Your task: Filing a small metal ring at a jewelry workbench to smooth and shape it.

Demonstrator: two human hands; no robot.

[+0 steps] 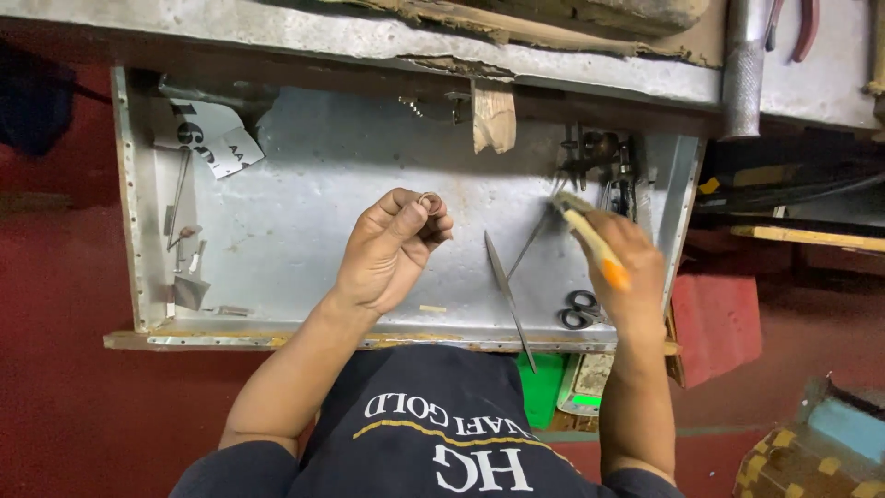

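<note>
Metal ring [430,202] sits pinched in the left hand [387,249] fingertips above the tray [304,184]; right hand [622,267], well apart rightward, grips what looks like a brush [590,238], angled up-left.

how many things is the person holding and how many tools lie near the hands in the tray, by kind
ring, held in left hand: 1
brush with orange handle, held in right hand: 1
scissors in the metal tray: 1
long flat file in the tray: 1
total: 4
</note>
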